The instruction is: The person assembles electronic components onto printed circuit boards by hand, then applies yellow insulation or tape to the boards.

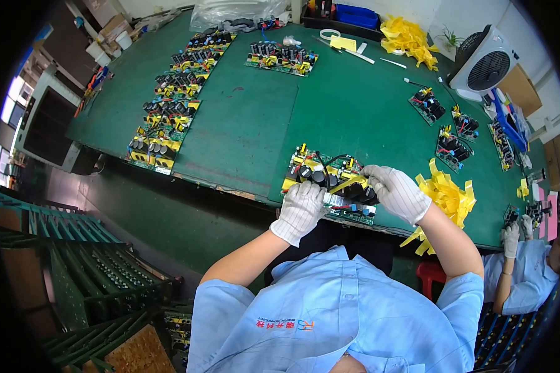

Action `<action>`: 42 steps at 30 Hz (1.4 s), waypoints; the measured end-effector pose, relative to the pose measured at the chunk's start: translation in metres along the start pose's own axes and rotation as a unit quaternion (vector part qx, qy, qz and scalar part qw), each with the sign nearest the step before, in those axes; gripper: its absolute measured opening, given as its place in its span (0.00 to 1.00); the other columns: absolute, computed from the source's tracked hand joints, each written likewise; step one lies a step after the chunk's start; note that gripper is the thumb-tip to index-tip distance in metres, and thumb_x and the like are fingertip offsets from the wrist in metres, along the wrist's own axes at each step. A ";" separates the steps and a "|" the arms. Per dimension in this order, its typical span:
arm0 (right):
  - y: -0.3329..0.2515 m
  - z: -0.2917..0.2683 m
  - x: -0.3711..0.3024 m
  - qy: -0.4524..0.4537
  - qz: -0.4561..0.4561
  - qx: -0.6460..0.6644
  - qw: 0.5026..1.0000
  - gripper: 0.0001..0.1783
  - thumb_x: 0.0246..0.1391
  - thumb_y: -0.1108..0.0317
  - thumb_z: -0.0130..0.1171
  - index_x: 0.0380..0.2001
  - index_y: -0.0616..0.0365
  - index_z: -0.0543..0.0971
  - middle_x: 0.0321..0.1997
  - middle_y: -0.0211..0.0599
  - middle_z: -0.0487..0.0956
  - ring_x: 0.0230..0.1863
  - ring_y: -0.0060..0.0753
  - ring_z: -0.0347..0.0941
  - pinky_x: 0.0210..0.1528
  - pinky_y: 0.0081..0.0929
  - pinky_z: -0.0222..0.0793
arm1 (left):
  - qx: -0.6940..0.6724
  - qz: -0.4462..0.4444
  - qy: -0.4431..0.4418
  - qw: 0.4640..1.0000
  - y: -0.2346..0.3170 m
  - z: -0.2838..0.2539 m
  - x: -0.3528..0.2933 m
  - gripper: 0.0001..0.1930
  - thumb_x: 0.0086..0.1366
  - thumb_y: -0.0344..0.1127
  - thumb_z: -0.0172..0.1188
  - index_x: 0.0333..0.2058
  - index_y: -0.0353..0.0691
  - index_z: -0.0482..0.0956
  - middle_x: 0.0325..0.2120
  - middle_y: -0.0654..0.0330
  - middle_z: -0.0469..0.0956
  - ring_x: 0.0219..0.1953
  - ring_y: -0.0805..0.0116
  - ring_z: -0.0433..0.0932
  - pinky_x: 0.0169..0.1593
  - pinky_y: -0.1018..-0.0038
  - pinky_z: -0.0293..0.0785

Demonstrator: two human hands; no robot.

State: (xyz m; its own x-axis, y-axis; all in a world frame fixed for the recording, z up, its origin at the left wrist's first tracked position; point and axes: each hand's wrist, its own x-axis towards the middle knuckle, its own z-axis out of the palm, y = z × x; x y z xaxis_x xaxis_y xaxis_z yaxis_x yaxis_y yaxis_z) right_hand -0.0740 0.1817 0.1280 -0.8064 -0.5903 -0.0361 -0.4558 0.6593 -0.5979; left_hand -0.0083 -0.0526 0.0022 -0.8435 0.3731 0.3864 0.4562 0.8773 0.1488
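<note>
Left edge of the green-covered tabletop (249, 124): a long row of green circuit boards with black capacitors and yellow parts (174, 93) runs from the near left corner toward the far edge.

Far edge, centre: another populated green board panel (282, 57) lies beside a clear plastic bag (236, 11).

Near edge, centre: the green circuit board with black cylindrical capacitors and yellow components (330, 183) lies flat at the edge directly before the person. The white-gloved left hand (300, 208) rests on its near left corner, fingers curled against the board. The white-gloved right hand (397, 191) sits at its right end, fingertips pinched on a strip of yellow tape (348, 183) stretched across the capacitors. The hands are apart, one at each end of the board.

Right of the board: a loose heap of yellow tape strips (448, 198) lies at the near edge, some hanging over it. A second yellow heap (407, 38) sits at the far edge.

Right side: several small green boards (448, 127) lie well apart from one another, near a white desk fan (484, 63) at the far right corner.

Far right: another person's gloved hand (511, 239) works at the near right corner.
</note>
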 end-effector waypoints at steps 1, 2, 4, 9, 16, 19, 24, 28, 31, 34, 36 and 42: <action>-0.003 -0.001 -0.002 0.012 -0.045 -0.009 0.999 0.16 0.59 0.74 0.46 0.49 0.62 0.76 0.35 0.55 0.79 0.37 0.59 0.75 0.40 0.43 0.71 | -0.003 -0.013 -0.034 0.999 0.001 -0.001 -0.001 0.26 0.49 0.50 0.71 0.43 0.43 0.76 0.37 0.62 0.73 0.45 0.60 0.73 0.50 0.62 0.68; -0.008 -0.004 -0.004 0.011 -0.046 -0.009 0.999 0.16 0.59 0.74 0.46 0.49 0.62 0.76 0.35 0.55 0.79 0.37 0.59 0.75 0.40 0.43 0.71 | -0.002 -0.014 -0.034 0.999 0.001 0.001 -0.003 0.26 0.49 0.50 0.71 0.43 0.43 0.76 0.37 0.62 0.73 0.45 0.60 0.73 0.50 0.62 0.68; -0.016 -0.012 -0.004 -0.023 -0.012 -0.028 0.999 0.16 0.58 0.73 0.49 0.50 0.61 0.76 0.37 0.55 0.79 0.39 0.59 0.76 0.42 0.44 0.72 | 0.023 0.010 0.003 1.000 -0.002 0.006 -0.009 0.27 0.50 0.51 0.71 0.44 0.44 0.76 0.37 0.63 0.75 0.44 0.62 0.74 0.50 0.60 0.68; -0.018 -0.019 -0.017 -0.026 -0.017 -0.016 0.999 0.15 0.59 0.74 0.49 0.49 0.61 0.76 0.36 0.55 0.79 0.39 0.59 0.76 0.42 0.44 0.72 | 0.030 0.039 0.123 0.991 -0.002 0.018 -0.020 0.26 0.53 0.48 0.68 0.48 0.44 0.76 0.35 0.63 0.75 0.40 0.64 0.74 0.49 0.59 0.68; -0.046 -0.040 -0.024 -0.027 -0.040 0.006 0.999 0.14 0.61 0.74 0.49 0.49 0.63 0.76 0.42 0.53 0.79 0.43 0.56 0.76 0.47 0.40 0.72 | 0.046 0.080 0.127 0.988 -0.006 0.033 -0.029 0.20 0.51 0.42 0.68 0.45 0.52 0.79 0.31 0.68 0.74 0.37 0.71 0.74 0.40 0.67 0.69; -0.072 -0.062 -0.031 0.030 -0.083 0.007 0.996 0.16 0.58 0.76 0.49 0.49 0.63 0.75 0.39 0.53 0.79 0.42 0.53 0.76 0.46 0.40 0.72 | 0.044 0.073 0.207 0.975 -0.002 0.036 -0.031 0.18 0.50 0.40 0.68 0.43 0.54 0.81 0.31 0.69 0.74 0.35 0.73 0.74 0.37 0.69 0.70; -0.082 -0.134 -0.063 0.096 -0.042 -0.048 0.993 0.16 0.53 0.80 0.50 0.46 0.66 0.76 0.40 0.49 0.78 0.42 0.48 0.75 0.48 0.36 0.71 | -0.063 0.040 0.180 0.981 0.012 0.013 -0.023 0.29 0.43 0.41 0.74 0.47 0.47 0.80 0.39 0.63 0.79 0.42 0.65 0.79 0.42 0.67 0.72; -0.019 -0.157 -0.084 0.216 0.009 -0.177 0.960 0.14 0.61 0.74 0.52 0.49 0.64 0.77 0.41 0.51 0.78 0.45 0.51 0.75 0.50 0.36 0.70 | -0.082 0.082 0.127 0.985 0.010 -0.004 -0.027 0.37 0.38 0.53 0.76 0.49 0.47 0.78 0.48 0.54 0.76 0.54 0.49 0.73 0.51 0.52 0.67; 0.049 -0.147 -0.132 0.245 0.032 -0.226 0.942 0.14 0.58 0.73 0.55 0.48 0.59 0.78 0.37 0.48 0.78 0.38 0.54 0.76 0.41 0.39 0.73 | -0.047 0.075 0.147 0.985 0.001 -0.008 -0.008 0.39 0.43 0.60 0.73 0.53 0.49 0.75 0.58 0.50 0.66 0.60 0.47 0.65 0.58 0.47 0.63; 0.081 -0.110 -0.192 0.219 0.116 -0.283 0.927 0.14 0.57 0.73 0.54 0.47 0.56 0.78 0.35 0.49 0.77 0.35 0.57 0.76 0.38 0.44 0.74 | -0.073 0.109 0.151 0.980 -0.015 -0.010 0.011 0.44 0.43 0.60 0.74 0.59 0.51 0.69 0.63 0.50 0.60 0.64 0.44 0.62 0.62 0.46 0.61; 0.086 -0.085 -0.224 0.158 0.192 -0.273 0.929 0.17 0.56 0.73 0.52 0.50 0.55 0.76 0.35 0.50 0.76 0.35 0.57 0.76 0.37 0.46 0.74 | -0.102 0.119 0.129 0.979 -0.018 -0.015 0.021 0.45 0.41 0.58 0.76 0.58 0.51 0.69 0.62 0.49 0.62 0.63 0.43 0.64 0.62 0.46 0.61; 0.108 -0.025 -0.265 0.108 0.265 -0.215 0.934 0.23 0.58 0.69 0.53 0.57 0.59 0.70 0.36 0.53 0.78 0.37 0.56 0.77 0.38 0.45 0.73 | -0.068 0.186 -0.103 0.975 -0.021 -0.042 0.046 0.49 0.36 0.56 0.77 0.58 0.46 0.68 0.55 0.48 0.71 0.60 0.47 0.69 0.62 0.48 0.62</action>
State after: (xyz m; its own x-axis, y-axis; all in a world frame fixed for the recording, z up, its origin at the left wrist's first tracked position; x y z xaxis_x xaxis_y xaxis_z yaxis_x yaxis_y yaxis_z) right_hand 0.0809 0.4211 0.0924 -0.9977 -0.0501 -0.0459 -0.0420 0.9857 -0.1634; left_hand -0.0448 -0.0662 0.0556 -0.6455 0.7226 0.2472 0.7626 0.6274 0.1576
